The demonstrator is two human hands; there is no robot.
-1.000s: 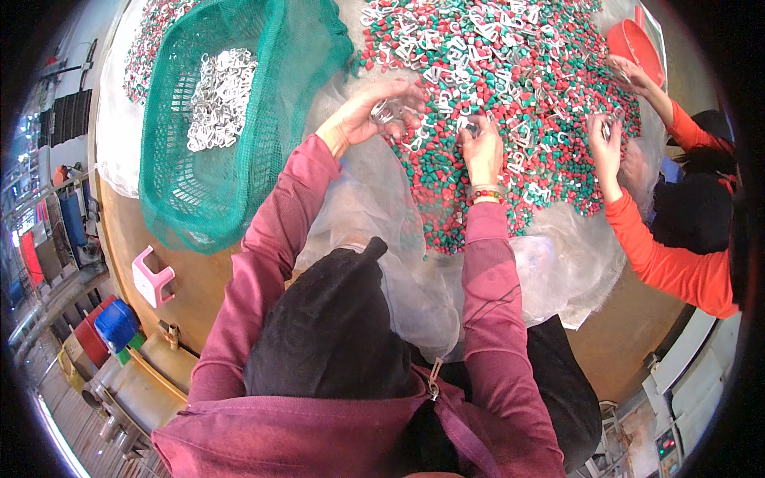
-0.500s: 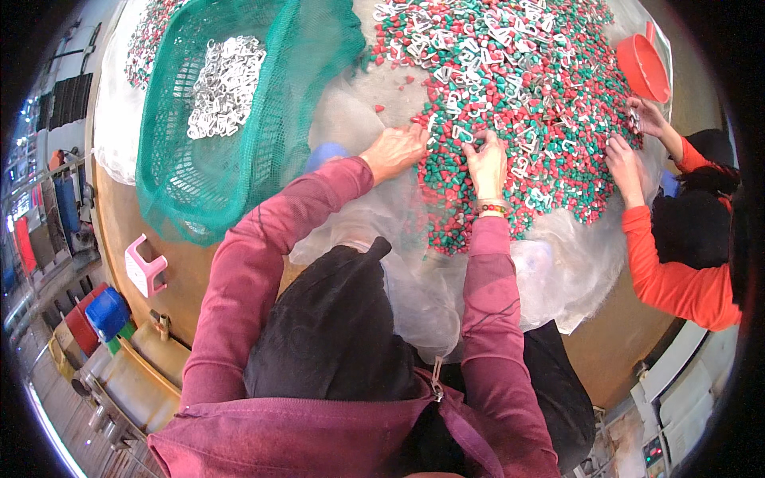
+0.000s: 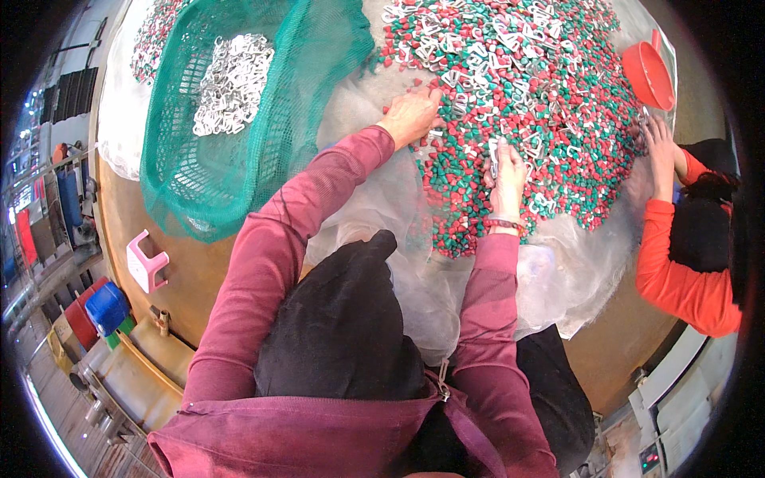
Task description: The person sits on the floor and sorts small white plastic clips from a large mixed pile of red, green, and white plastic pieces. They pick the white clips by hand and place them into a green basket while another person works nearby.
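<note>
1. While we bend over the pale sheet (image 3: 590, 259), our left hand (image 3: 412, 117) is at the left edge of the pile (image 3: 542, 119), among red pieces; its fingers are bent downward, and we cannot tell whether they grip something.
2. Our right hand (image 3: 508, 179) is above the near part of the pile, with thumb and fingers closed on a white clip (image 3: 494, 155); a beaded bracelet (image 3: 504, 225) is around this wrist.
3. The pile consists of small red and green pieces, and many white clips are mixed through it, more densely toward the sheet's far edge.
4. To the left of the pile we have a green basket (image 3: 199, 171), covered partly with green net (image 3: 319, 60); a heap of white clips (image 3: 231, 88) lies inside, toward the far end.
5. Near the sheet's right edge stands a red bowl (image 3: 649, 76), and below it a co-worker's hand (image 3: 660, 149) reaches to the pile; what its fingers hold, we cannot tell.
6. Beyond the basket's near end, a pink stool (image 3: 147, 259) is on the brown floor (image 3: 191, 279).
</note>
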